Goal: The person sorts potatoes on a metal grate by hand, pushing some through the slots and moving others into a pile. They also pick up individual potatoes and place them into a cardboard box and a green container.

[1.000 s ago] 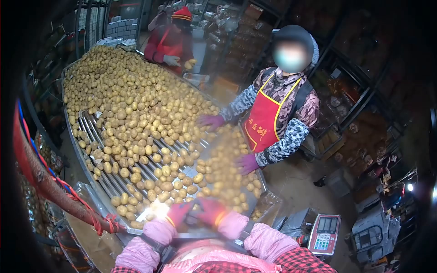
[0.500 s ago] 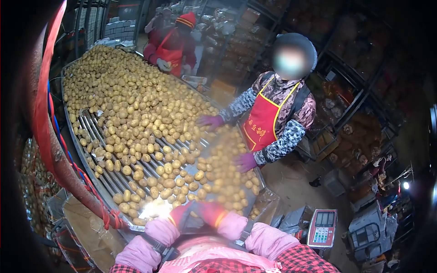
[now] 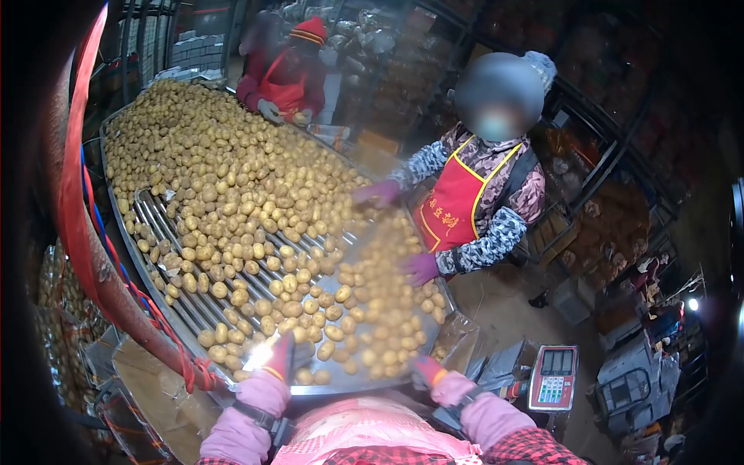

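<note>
My left hand (image 3: pixel 283 359), in a pink and grey glove, is over the near end of the sorting table beside some potatoes (image 3: pixel 304 377). Its fingers are stretched out and partly smeared by motion, with nothing seen in them. At the near right edge my right hand (image 3: pixel 427 373), in a similar glove, lies beside the potatoes (image 3: pixel 387 359); its fingers look extended, partly blurred. Between my hands is a bare strip of the metal tray (image 3: pixel 349 381). Many potatoes (image 3: pixel 209 155) cover the table and its metal rollers (image 3: pixel 190 310).
A co-worker in a red apron (image 3: pixel 453 201) reaches over the right side with purple gloves (image 3: pixel 421 269). Another person (image 3: pixel 291 85) stands at the far end. A red-wrapped pipe (image 3: pixel 85 256) rises at left. A weighing scale display (image 3: pixel 553 377) stands at right.
My hands have moved apart from close together at the near edge, the left one leftward, the right one rightward. The co-worker's upper hand has shifted slightly right.
</note>
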Demonstrator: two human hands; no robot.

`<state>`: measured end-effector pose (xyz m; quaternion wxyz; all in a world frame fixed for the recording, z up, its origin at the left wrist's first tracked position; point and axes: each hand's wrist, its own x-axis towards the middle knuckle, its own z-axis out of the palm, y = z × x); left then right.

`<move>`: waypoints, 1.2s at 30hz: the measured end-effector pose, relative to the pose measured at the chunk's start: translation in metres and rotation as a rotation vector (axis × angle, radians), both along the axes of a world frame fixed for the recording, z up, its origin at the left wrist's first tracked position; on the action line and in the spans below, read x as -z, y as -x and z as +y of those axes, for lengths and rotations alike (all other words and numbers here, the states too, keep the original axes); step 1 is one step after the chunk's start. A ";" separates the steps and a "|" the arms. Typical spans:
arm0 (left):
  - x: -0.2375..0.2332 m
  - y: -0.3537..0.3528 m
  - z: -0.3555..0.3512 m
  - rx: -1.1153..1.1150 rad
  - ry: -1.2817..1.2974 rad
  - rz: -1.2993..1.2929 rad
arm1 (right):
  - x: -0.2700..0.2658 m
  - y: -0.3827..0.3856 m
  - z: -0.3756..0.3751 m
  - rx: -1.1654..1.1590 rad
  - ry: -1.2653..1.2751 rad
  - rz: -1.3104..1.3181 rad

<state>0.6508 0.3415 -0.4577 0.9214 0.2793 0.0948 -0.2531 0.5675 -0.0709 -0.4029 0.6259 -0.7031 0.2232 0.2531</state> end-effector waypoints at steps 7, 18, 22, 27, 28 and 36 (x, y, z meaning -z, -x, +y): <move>0.018 0.033 0.059 -0.473 -1.819 -0.633 | 0.133 0.219 -0.172 -0.989 0.694 -0.129; 0.013 0.040 0.060 -0.252 -2.042 -0.892 | 0.060 0.142 -0.083 -0.129 0.924 0.019; 0.007 0.042 0.058 -0.348 -2.059 -0.952 | 0.079 0.135 -0.075 -0.216 0.878 -0.033; 0.016 0.037 0.060 -0.422 -2.078 -1.027 | 0.121 0.146 -0.094 -0.279 0.821 0.058; 0.014 0.035 0.059 -0.410 -2.073 -1.035 | 0.162 0.153 -0.115 -0.275 0.938 0.013; 0.020 0.039 0.066 -0.239 -1.982 -0.894 | 0.104 0.176 -0.091 -0.303 0.950 0.056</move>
